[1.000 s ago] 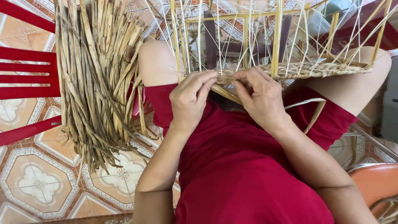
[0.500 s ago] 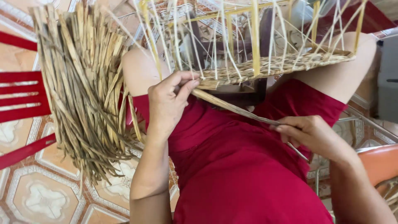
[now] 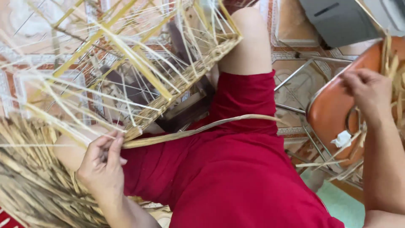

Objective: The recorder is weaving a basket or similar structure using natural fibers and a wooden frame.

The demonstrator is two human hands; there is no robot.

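A half-woven basket frame (image 3: 181,80) of pale upright stakes and a woven base rim rests across my lap, over my red shorts (image 3: 236,169). My left hand (image 3: 103,162) pinches the near corner of the woven rim, where a long flat straw strip (image 3: 202,128) starts and trails right across my thigh. My right hand (image 3: 369,90) is far off to the right, reaching into loose straw strips (image 3: 394,63) lying on an orange chair seat (image 3: 337,109); its fingers curl among them, and whether it grips one is unclear.
A thick bundle of dried straw (image 3: 29,185) hangs at my left. A metal-framed orange chair stands at my right with a white scrap (image 3: 342,138) on it. A grey box (image 3: 337,21) sits at the top right on the patterned tile floor (image 3: 295,80).
My right hand let go of the strip it was pulling across my lap and swung right to the straw on the orange chair. The view turned right; my left hand stayed at the rim.
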